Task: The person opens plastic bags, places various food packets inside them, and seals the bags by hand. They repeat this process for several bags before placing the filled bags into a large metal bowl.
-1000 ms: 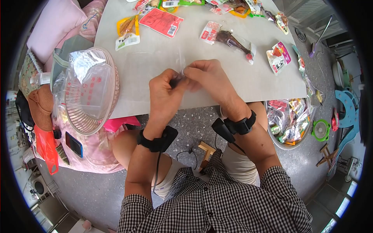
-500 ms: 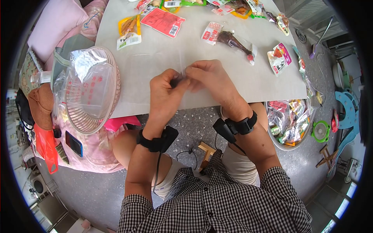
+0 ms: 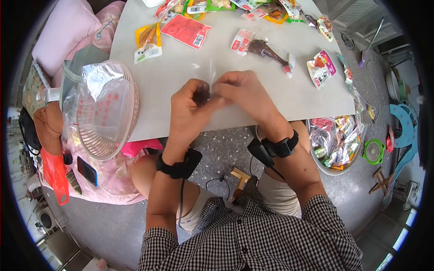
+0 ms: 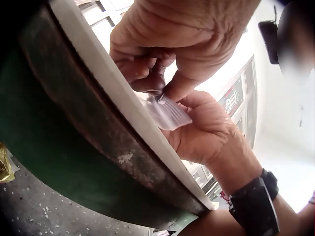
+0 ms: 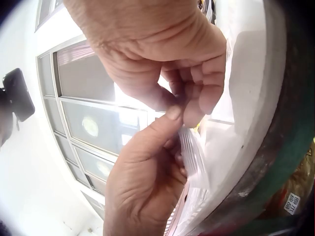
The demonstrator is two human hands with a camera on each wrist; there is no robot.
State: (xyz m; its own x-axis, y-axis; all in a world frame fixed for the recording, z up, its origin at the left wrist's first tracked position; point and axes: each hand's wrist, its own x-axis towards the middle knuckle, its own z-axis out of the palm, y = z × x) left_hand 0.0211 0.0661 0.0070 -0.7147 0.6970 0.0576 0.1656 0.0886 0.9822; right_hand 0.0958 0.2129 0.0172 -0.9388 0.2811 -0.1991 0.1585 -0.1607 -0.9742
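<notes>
A thin clear plastic bag (image 4: 170, 114) is pinched between both hands near the table's front edge; its ribbed end also shows in the right wrist view as a clear strip (image 5: 193, 160). The left hand (image 3: 192, 108) has curled fingers and its thumb on the plastic. Close against it, the right hand (image 3: 246, 92) pinches the same plastic with thumb and fingers. In the head view most of the bag is hard to make out against the pale table (image 3: 158, 99).
Food packets lie along the table's back, with a red packet (image 3: 186, 30) and a dark packaged drumstick (image 3: 267, 49) nearer. A basket (image 3: 134, 106) holding clear bags stands at the left; a metal basin (image 3: 337, 170) of packets is at lower right.
The left hand has shifted slightly left, and its finger opening looks wider. The view has shifted a little. Both hands still pinch the plastic.
</notes>
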